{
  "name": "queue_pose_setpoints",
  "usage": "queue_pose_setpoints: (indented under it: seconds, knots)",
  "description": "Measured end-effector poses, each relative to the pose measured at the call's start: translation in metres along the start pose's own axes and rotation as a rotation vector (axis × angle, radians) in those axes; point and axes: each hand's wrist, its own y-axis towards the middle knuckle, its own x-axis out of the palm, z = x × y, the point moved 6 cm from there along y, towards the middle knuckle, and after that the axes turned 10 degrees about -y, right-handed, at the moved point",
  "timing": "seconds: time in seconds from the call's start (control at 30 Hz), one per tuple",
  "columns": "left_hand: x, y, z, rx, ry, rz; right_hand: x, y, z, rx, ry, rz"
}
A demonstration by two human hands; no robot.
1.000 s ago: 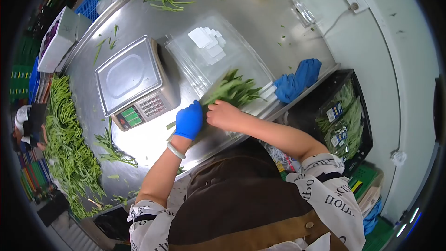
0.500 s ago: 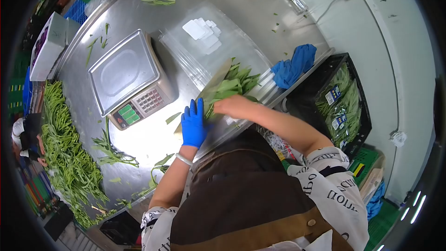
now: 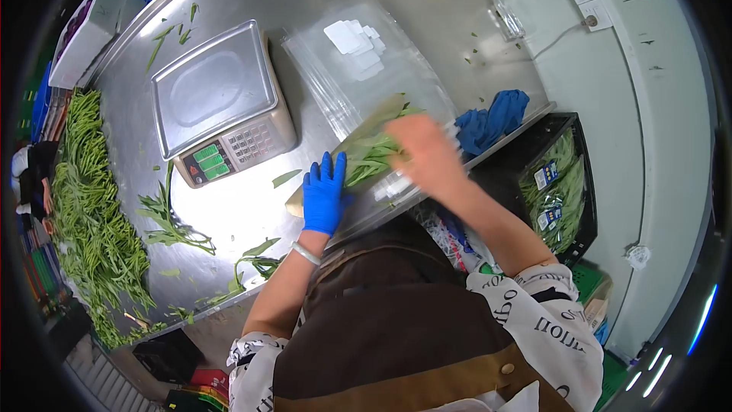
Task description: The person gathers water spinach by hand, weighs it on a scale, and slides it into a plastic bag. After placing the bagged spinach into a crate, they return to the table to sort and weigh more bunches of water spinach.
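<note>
A bundle of leafy green stems [image 3: 369, 162] lies slantwise at the front edge of the metal table, partly inside a clear plastic bag [image 3: 335, 146]. My left hand [image 3: 323, 197], in a blue glove, lies against the lower end of the bag with its fingers stretched and spread. My bare right hand [image 3: 424, 149] is over the upper right side of the bundle, close to its leaves. Motion smears its fingers, so their grip cannot be made out.
A weighing scale [image 3: 221, 99] stands left of my hands. Stacked clear bags [image 3: 408, 69] and white labels [image 3: 357, 47] lie beyond. Loose greens [image 3: 95, 221] are heaped at the left. A blue cloth [image 3: 494, 120] lies at the right edge, beside a black crate [image 3: 583, 183] holding packed greens.
My right hand has moved up and right along the bundle, from the stems near my left hand towards the leaves. The bag now covers more of the leaves. My left hand stays beside the bag.
</note>
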Motion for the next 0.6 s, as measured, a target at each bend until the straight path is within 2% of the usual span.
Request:
queue_pose_setpoints:
  seconds: [0.07, 0.17, 0.2, 0.27, 0.33, 0.37, 0.4, 0.6]
  knots:
    - [0.017, 0.001, -0.011, 0.06, 0.012, 0.09, 0.046, -0.002, -0.069, -0.465, -0.153, -0.245]
    - [0.004, -0.001, -0.002, 0.04, -0.009, 0.063, 0.142, 0.008, -0.042, -0.555, -0.41, -0.316]
    - [-0.001, -0.001, -0.003, 0.042, 0.0, 0.067, 0.15, 0.017, -0.039, -0.56, -0.357, -0.431]
    - [-0.016, -0.003, -0.017, -0.024, -0.271, 0.033, 0.159, 0.026, -0.039, -0.573, -0.252, -0.674]
    - [-0.029, -0.012, -0.039, -0.102, -0.59, 0.041, 0.16, 0.028, -0.04, -0.613, -0.26, -0.668]
    - [-0.029, -0.024, -0.056, -0.118, -0.511, 0.156, 0.16, 0.028, -0.038, -0.629, -0.251, -0.665]
    - [-0.02, -0.033, -0.073, -0.148, -0.552, 0.134, 0.16, 0.028, -0.037, -0.647, -0.242, -0.661]
    - [-0.006, -0.043, -0.098, -0.24, -0.626, 0.302, 0.183, 0.038, -0.032, -0.674, -0.165, -0.843]
